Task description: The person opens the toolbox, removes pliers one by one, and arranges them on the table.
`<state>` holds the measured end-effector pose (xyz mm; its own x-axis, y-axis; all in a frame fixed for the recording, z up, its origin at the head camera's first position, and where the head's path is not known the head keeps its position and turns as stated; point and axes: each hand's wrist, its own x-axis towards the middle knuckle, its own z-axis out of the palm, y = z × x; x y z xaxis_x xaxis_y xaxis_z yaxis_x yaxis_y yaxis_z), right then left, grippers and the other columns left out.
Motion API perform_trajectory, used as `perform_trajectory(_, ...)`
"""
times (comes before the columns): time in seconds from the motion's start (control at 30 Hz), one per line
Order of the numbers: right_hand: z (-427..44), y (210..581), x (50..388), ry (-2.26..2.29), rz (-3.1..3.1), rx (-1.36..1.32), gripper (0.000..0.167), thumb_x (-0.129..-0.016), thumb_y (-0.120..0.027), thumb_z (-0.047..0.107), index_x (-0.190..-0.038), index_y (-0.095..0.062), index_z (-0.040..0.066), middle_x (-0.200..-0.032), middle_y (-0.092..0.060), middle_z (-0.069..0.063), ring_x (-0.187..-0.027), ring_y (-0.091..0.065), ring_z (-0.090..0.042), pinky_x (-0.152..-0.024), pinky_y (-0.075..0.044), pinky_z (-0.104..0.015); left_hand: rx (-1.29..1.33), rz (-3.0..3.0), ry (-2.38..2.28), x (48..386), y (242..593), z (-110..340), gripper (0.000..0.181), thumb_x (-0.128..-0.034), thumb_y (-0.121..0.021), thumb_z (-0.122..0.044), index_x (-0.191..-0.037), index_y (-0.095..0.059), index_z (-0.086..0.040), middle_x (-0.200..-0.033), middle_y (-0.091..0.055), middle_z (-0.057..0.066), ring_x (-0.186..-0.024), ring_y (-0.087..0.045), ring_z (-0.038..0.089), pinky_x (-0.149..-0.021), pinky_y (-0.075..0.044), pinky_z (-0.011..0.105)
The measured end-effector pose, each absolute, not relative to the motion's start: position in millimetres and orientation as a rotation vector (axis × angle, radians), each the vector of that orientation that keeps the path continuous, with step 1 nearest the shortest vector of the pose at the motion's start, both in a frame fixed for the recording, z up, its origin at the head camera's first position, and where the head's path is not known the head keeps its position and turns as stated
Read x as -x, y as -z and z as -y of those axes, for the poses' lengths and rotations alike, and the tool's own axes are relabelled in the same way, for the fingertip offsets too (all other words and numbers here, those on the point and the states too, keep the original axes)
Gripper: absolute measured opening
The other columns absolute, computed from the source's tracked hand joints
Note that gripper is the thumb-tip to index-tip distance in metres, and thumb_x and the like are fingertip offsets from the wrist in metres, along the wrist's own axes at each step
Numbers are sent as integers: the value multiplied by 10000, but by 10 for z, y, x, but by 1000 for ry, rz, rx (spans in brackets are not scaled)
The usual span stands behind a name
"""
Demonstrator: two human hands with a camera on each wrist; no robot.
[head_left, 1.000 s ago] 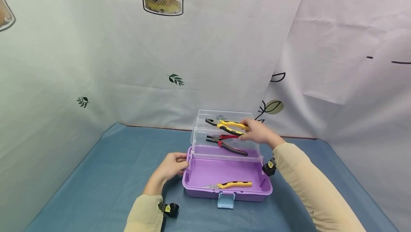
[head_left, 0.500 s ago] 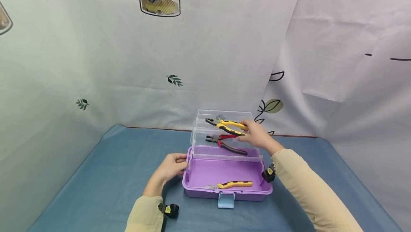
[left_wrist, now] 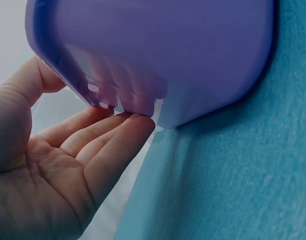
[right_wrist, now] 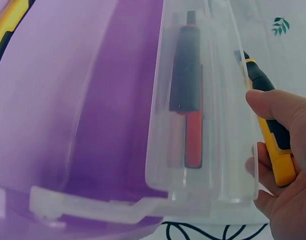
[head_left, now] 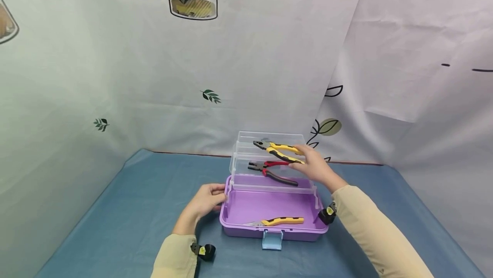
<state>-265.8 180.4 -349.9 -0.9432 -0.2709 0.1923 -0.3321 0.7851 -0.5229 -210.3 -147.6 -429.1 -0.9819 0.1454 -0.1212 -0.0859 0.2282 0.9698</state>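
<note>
Gripping yellow-and-black pliers by the handle ends, the person's right hand is at 1 o'clock of a purple toolbox. The pliers sit over the upper of the clear trays, jaws towards 10 o'clock and handles spread; whether they touch the plastic cannot be told. The left hand pinches the box's wall at 10 o'clock, thumb over the rim and fingertips against the outside.

Red-and-black pliers lie in the lower tray, just to the 6 o'clock side of the gripped pair, heads towards 9 o'clock and handles splayed towards 3 and 4. Yellow-handled long-nose pliers rest on the box's floor near its front wall, the tip at 9 o'clock. A pale blue latch hangs lowered at 6 o'clock. The box stands on a blue-covered table, with a white printed cloth hanging beyond at 12 o'clock.
</note>
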Motion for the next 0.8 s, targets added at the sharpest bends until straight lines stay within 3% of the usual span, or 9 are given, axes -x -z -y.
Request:
perform_trajectory(0.63, -2065, 3530, 2572, -942, 2788, -385, 695, -847, -690, 268, -1424, -388, 24, -1343, -471, -254, -1151, -526, -428, -904, -508, -540, -39, -2324, -1824, 2147, 4324, 1472, 511, -808, -598, -53, -1289, -504, 95, -1180, -631, 253, -969, -666, 257, -767, -590, 407)
perform_trajectory(0.8, -2127, 3566, 2550, -940, 2773, -370, 694, -840, -699, 264, -1412, -400, 7, -1353, -472, -252, -1170, -507, -416, -928, -476, -561, -33, -2321, -1822, 2153, 4346, 1479, 504, -809, -594, -44, -1284, -507, 99, -1171, -635, 254, -965, -666, 260, -771, -589, 412)
